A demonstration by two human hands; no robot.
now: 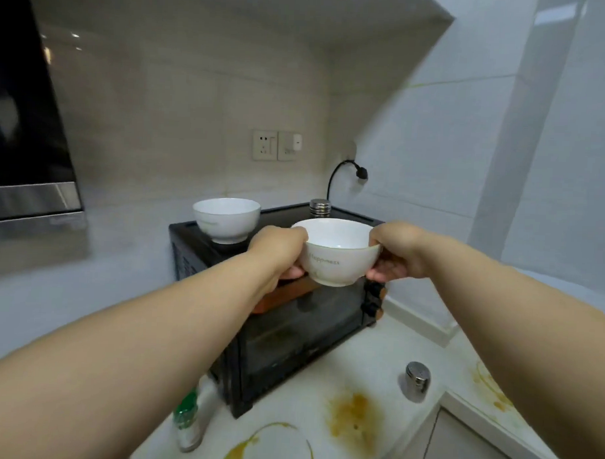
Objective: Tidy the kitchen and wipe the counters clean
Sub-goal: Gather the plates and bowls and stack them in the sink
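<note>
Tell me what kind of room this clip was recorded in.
Most likely a small home kitchen. A black countertop oven stands on a pale counter marked with yellow-brown spills, a range hood hangs at the left, and both hands hold a white bowl above the oven.

White bowl (pixel 339 253) upright above oven (pixel 291 318)

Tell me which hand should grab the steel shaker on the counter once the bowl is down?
Right, probably. The shaker stands beneath the right forearm, at the counter's right edge; the left hand would have to cross over from the bowl.
</note>
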